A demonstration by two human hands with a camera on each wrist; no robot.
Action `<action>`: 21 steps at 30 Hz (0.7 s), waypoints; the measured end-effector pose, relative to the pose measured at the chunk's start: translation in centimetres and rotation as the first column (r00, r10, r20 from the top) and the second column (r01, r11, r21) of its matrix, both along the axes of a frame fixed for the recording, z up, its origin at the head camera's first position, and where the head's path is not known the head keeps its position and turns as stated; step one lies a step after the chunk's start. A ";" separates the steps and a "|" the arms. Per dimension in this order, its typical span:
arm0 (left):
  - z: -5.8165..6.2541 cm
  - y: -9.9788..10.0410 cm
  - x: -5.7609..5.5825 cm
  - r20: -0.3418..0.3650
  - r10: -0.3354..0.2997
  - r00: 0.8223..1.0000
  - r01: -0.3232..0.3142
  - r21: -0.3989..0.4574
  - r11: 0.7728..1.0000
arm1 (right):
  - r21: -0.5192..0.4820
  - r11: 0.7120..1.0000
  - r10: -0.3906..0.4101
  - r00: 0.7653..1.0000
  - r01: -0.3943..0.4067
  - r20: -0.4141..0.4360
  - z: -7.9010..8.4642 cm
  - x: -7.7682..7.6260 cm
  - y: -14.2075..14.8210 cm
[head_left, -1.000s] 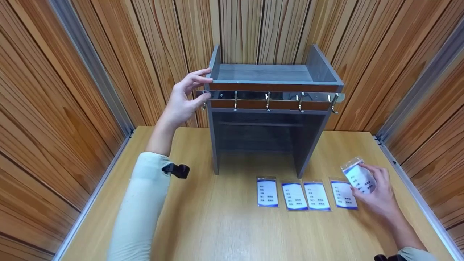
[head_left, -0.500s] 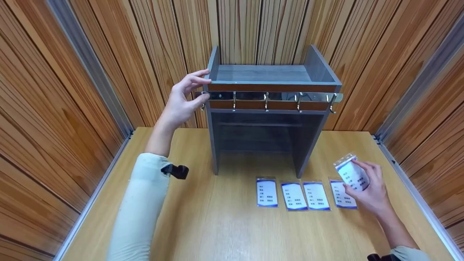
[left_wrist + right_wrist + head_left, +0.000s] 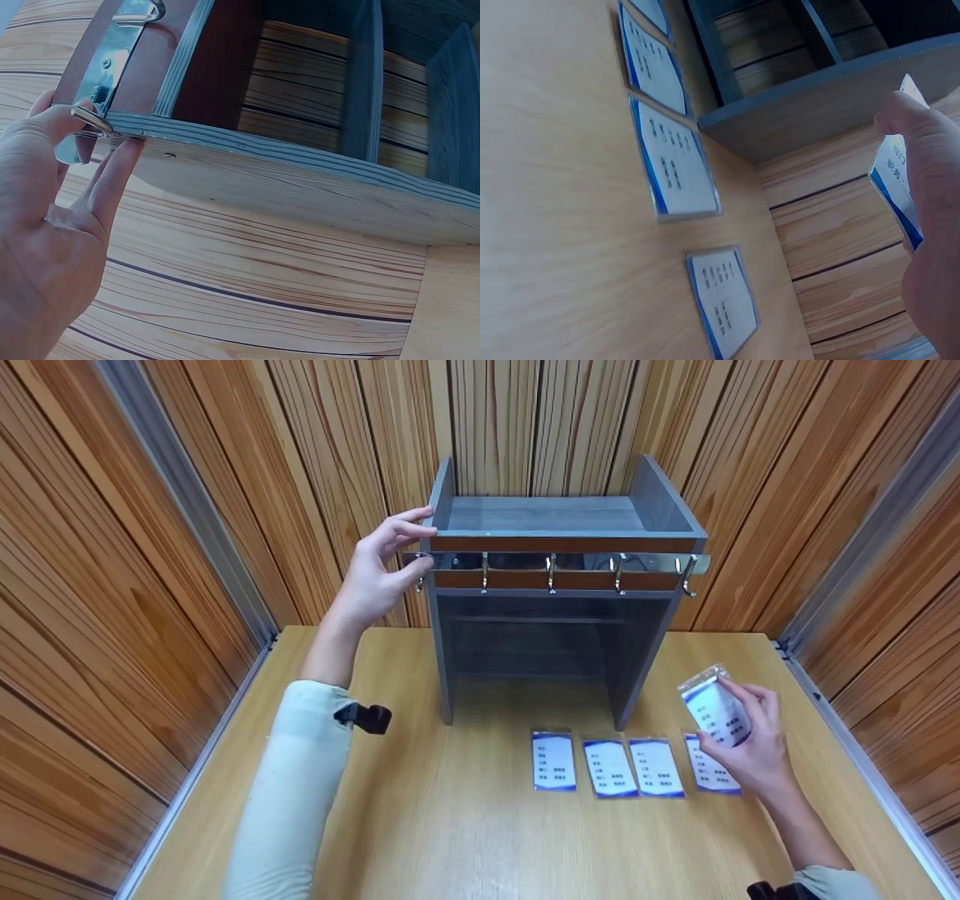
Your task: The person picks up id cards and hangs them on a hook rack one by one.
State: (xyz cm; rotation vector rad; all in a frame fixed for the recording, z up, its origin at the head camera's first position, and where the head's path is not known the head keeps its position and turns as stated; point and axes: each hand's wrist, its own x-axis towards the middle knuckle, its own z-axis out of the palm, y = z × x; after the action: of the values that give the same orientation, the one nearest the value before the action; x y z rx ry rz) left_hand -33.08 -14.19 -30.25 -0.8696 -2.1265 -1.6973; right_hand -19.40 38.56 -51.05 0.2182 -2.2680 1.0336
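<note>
At the upper left corner of a grey shelf rack (image 3: 442,660), my left hand (image 3: 379,574) grips the front edge. Its thumb lies at the end of the metal hook rail (image 3: 517,561), beside the leftmost hook, while its fingers reach around the side panel, as the left wrist view also shows. On the right, my right hand (image 3: 754,742) pinches a white-and-blue ID badge (image 3: 712,709) in a clear sleeve, held tilted above the table. The hand and badge partly cover another badge (image 3: 716,776) lying beneath. The hooks on the rail carry nothing.
Three more badges lie in a row before the rack: one badge (image 3: 553,761) to the left and a close pair, a left badge (image 3: 609,769) and a right badge (image 3: 657,767). Wood-panelled walls enclose the wooden table (image 3: 450,840) at the back and sides.
My right hand has moved left and slightly away from me, carrying the badge up toward the rack. My left hand keeps its place on the rack's corner.
</note>
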 end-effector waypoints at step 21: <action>0.0 0.1 0.1 0.000 0.017 1.000 -0.017 -0.025 1.000 | -0.046 0.997 -0.068 0.997 0.066 -0.036 2.0 -1.3 -3.2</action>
State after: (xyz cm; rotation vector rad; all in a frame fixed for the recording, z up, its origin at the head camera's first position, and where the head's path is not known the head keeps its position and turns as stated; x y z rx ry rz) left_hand -32.93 -14.09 -30.30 -0.8565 -2.1539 -1.6657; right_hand -20.68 35.37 -49.06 0.1404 -2.2013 1.0357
